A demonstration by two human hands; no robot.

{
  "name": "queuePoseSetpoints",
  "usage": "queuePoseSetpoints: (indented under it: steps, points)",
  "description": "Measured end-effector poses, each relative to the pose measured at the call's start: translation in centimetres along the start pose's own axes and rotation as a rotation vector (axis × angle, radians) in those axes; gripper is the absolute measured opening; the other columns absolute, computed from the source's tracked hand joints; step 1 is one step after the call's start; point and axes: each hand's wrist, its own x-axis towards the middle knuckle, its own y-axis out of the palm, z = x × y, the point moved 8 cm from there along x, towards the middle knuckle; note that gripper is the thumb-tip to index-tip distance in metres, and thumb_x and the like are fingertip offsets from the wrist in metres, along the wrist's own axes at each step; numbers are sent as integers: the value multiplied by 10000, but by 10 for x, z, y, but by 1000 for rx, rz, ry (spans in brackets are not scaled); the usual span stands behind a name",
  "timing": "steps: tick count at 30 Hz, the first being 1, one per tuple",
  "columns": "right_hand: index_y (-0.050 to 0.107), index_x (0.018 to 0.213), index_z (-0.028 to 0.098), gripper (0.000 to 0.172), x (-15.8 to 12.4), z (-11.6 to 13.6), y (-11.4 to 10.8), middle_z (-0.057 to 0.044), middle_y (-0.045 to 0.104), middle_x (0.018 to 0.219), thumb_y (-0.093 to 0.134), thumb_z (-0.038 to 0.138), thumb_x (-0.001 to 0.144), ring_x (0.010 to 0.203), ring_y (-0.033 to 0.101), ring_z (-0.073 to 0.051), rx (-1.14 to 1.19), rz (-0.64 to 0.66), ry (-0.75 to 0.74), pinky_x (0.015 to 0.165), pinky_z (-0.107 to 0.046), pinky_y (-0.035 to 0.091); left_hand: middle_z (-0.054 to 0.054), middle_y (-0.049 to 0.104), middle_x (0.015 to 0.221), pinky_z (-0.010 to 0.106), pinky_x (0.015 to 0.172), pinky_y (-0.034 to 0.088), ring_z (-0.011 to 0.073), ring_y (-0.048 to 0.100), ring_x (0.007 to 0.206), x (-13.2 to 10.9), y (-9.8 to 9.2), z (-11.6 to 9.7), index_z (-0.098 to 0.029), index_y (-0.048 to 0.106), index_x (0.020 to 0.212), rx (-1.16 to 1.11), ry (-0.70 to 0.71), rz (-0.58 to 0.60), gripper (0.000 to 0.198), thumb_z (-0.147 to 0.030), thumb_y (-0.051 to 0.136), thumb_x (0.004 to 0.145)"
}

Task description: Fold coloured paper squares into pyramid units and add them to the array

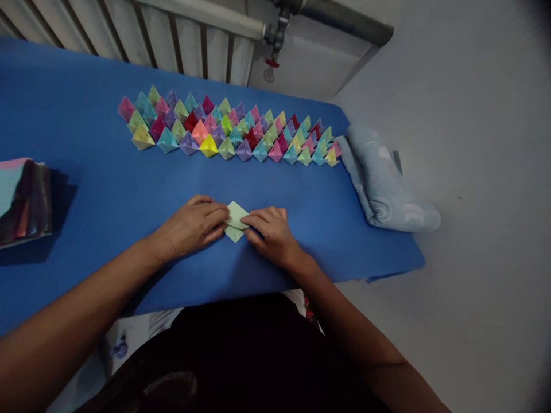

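Observation:
A small pale green folded paper (236,221) lies on the blue table (107,189) near its front edge. My left hand (193,225) presses on the paper's left side with curled fingers. My right hand (271,232) pinches the paper's right side, fingers closed over it. Both hands touch the paper, and part of it is hidden under the fingertips.
Several rows of coloured folded paper pieces (224,129) stand across the far side of the table. A stack of coloured paper sheets (23,198) lies at the left edge. A light blue folded cloth (383,183) rests at the table's right end. A radiator (185,34) stands behind.

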Motion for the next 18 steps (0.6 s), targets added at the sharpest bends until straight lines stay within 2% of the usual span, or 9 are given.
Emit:
queuePoseSetpoints:
  steps: [6,11,18]
  points:
    - [711,1095,210,225,3,-7,-2,-79,692,1106,569,236,923,992,572,-229,-8,18,42,858,-379,338,111,727,1075,364,874,539,200,691,963,-3,-3,-1,-146,680,969,19,-47,-55,241,-192,444,987]
    - [715,1013,221,164,7,-19,-3,-55,705,1065,567,232,943,985,590,-202,94,39,91,868,-366,346,144,724,1075,384,872,558,223,690,960,-5,-6,-2,-119,686,948,-25,-127,-119,216,-180,480,971]
    - [690,885,223,91,9,-27,-5,-36,705,1037,612,247,926,958,612,-191,224,-14,175,862,-364,364,142,704,1130,411,900,534,245,674,1046,-9,-2,12,-140,662,884,-90,-308,-91,228,-246,485,981]
